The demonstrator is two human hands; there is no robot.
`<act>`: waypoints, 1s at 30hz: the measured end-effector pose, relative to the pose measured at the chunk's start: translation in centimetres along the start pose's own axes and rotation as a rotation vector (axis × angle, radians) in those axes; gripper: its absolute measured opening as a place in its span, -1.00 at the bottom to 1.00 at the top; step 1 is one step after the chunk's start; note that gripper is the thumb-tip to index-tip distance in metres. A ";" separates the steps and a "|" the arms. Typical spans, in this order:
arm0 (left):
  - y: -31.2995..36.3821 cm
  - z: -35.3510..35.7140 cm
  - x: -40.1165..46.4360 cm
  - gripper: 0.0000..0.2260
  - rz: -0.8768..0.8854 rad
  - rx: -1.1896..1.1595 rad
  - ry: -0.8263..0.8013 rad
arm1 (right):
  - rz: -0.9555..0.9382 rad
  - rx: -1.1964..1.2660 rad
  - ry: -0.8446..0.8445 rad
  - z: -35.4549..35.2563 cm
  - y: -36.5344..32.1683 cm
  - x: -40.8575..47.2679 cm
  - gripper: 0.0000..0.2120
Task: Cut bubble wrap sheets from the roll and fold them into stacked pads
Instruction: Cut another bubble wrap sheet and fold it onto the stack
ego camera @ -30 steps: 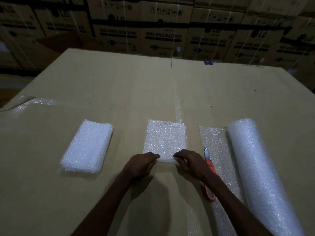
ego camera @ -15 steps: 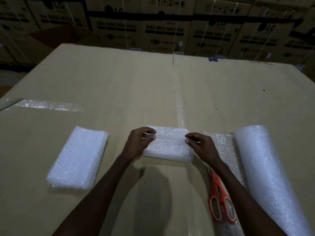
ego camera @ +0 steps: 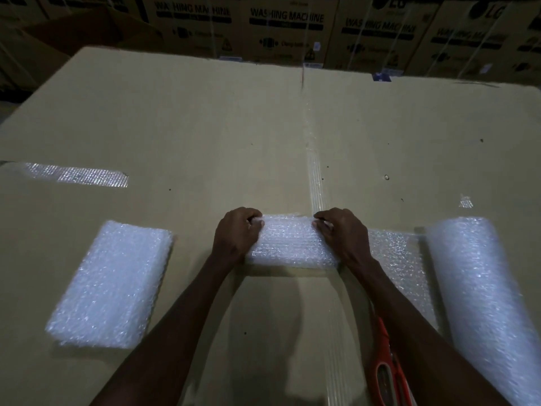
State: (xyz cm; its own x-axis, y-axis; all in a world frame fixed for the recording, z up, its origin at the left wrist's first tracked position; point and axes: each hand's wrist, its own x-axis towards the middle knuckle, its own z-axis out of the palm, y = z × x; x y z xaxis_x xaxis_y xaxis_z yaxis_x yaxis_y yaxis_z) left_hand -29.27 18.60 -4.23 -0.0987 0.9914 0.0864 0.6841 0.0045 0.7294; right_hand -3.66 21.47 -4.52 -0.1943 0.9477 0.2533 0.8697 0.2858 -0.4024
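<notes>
L hand (ego camera: 238, 234) & R hand (ego camera: 341, 234) pinch bubbly, rectangular folded sheet (ego camera: 292, 243).

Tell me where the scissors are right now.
In the head view, the orange-handled scissors lie at lower right, partly under the right forearm, beside the bubble wrap roll.

Work surface is just a big flat cardboard top (ego camera: 175, 127) with a clear tape seam (ego camera: 316, 177) running straight away from where the grip is — another shiny tape strip (ego camera: 76, 174) sits off to the left. Beyond the far edge, stacked cartons (ego camera: 287, 27) printed "WASHING MACHINE". Lighting's dim — probably a warehouse.
</notes>
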 end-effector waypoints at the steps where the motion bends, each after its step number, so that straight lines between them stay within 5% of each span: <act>1: -0.2 0.2 0.1 -0.69 0.022 0.037 0.006 | -0.003 -0.018 0.007 0.1 0.0 0.1 -0.86; 10: -0.7 0.5 1.0 -0.65 0.329 0.416 -0.024 | -0.051 -0.166 0.244 0.2 -0.6 -0.1 -0.75; 15: -0.7 0.7 -1.4 -0.70 0.368 0.440 0.026 | 0.246 0.019 0.332 -0.9 -3.3 -3.6 -0.80; 20: -1.0 2.3 -5.1 -0.76 0.330 0.420 0.164 | 0.619 0.286 0.253 -1.6 -5.3 -7.3 -0.76; 26: 0.6 3.8 -8.7 -0.81 0.308 0.361 0.230 | 0.794 0.401 0.009 -1.9 -6.0 -6.8 -0.54; 30: 1.8 4.1 -10.6 -0.77 0.245 0.329 0.163 | 0.857 0.678 -0.083 -2.4 -5.9 -6.1 -0.72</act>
State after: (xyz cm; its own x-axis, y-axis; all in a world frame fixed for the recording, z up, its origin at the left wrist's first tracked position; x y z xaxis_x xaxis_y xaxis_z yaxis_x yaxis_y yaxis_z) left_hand -24.05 8.60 -6.63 0.0002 0.9348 0.3552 0.8927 -0.1602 0.4212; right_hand -6.48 13.68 -1.57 0.3042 0.8684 -0.3916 0.3051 -0.4783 -0.8235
